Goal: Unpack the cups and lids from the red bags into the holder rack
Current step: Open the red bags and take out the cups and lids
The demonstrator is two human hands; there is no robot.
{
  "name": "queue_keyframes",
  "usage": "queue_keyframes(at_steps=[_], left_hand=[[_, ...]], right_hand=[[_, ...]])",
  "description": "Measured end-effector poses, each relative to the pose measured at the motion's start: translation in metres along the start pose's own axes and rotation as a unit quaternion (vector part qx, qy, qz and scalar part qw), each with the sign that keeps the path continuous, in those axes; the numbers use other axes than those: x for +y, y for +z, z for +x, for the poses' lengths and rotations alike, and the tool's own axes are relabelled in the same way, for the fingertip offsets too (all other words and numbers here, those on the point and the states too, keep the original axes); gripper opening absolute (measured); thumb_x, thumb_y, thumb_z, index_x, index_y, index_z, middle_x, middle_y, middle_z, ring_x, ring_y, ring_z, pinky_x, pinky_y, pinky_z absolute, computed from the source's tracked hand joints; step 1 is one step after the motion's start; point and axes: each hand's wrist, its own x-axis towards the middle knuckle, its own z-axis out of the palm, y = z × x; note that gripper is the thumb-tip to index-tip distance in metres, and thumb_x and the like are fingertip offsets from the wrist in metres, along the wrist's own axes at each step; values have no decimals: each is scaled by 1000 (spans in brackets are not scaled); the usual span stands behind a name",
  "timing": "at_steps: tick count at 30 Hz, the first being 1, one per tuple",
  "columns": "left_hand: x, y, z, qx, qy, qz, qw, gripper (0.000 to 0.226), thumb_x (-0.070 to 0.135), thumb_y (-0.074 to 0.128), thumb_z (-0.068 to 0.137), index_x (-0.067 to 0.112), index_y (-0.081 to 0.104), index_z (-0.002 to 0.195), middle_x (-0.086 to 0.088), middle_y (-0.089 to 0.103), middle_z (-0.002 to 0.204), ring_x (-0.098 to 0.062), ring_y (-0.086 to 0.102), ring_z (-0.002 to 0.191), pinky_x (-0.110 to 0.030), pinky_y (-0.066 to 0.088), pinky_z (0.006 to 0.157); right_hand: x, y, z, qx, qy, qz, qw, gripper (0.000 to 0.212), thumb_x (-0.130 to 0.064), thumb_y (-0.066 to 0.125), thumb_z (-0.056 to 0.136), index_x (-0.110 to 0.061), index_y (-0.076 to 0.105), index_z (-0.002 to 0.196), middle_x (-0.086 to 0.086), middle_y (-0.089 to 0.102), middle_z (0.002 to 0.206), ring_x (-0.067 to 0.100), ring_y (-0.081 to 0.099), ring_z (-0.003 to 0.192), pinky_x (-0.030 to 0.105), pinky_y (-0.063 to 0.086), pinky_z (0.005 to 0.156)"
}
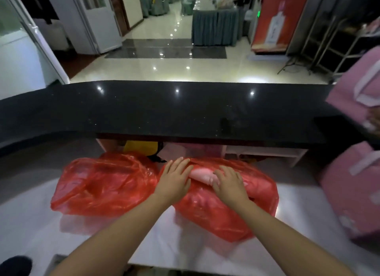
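Two red plastic bags lie side by side on a white counter. The left red bag is crumpled and nobody touches it. The right red bag bulges with contents that I cannot make out. At its top a pale pinkish-white bundle shows through an opening. My left hand lies flat with straight fingers on the bag's left top edge. My right hand rests on the bundle, fingers bent over it. No holder rack is in view.
A raised black stone ledge runs across behind the bags. Pink gift bags stand at the right edge. A yellow object and shelves sit under the ledge. Beyond lies a shiny tiled hall.
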Motion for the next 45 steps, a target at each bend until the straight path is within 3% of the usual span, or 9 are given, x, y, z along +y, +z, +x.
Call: queue_keyframes(at_steps=[4,11,19,25,28,31,37,41,45], left_hand=[[-19,23,32,-141,8,29,989,66,39,39,99,24,18,160,3,9,169,-20,1,155,-47,-2,125],[-51,61,59,-246,27,3,969,83,40,49,93,26,4,161,2,5,169,-27,6,154,-48,4,125],[-66,76,77,-278,33,-64,958,83,21,58,86,23,19,158,-1,25,160,-29,27,144,-47,26,116],[-63,83,46,-335,66,-46,939,65,20,60,80,26,44,143,-6,59,130,-31,57,120,-41,48,96],[-58,87,30,-320,13,-62,945,60,18,55,80,27,48,138,-4,59,127,-30,56,117,-41,48,94],[-52,90,17,-268,-24,-144,952,75,12,51,78,25,38,151,-3,51,144,-29,46,131,-40,41,107],[-40,88,-15,-21,28,-244,969,70,6,54,71,10,55,140,-8,53,143,-27,48,132,-35,34,116],[-40,90,-28,-24,50,-240,969,61,17,64,79,11,56,139,-5,54,142,-21,46,131,-33,35,113],[-44,97,-34,-117,-30,-251,960,73,44,57,90,22,32,155,1,38,157,-16,32,145,-25,25,120]], right_hand=[[22,7,10,-85,64,-50,993,59,-49,43,99,-32,31,155,0,14,168,23,8,155,47,3,125],[36,27,19,-135,129,-44,981,64,-56,38,99,-39,18,158,-6,2,169,22,-1,156,48,-1,124],[36,44,33,-178,131,-31,975,60,-54,37,102,-39,20,158,-7,11,168,24,7,155,47,5,124],[43,34,45,-208,50,-61,975,47,-46,35,106,-38,37,152,-9,31,161,20,22,150,40,14,121],[46,33,47,-213,35,-59,975,45,-44,33,107,-38,38,152,-10,32,160,18,23,150,37,13,119],[48,32,50,-214,37,-56,975,44,-43,32,108,-40,39,151,-12,33,160,17,23,150,34,13,120],[49,42,55,-183,50,-36,981,40,-39,37,106,-39,49,145,-12,45,151,18,33,142,34,17,117],[50,49,53,-148,61,-16,987,37,-37,39,105,-39,53,140,-14,52,142,15,39,137,33,15,115],[52,53,51,-144,59,-4,988,35,-37,40,105,-39,57,136,-15,56,138,14,42,134,34,17,115]])
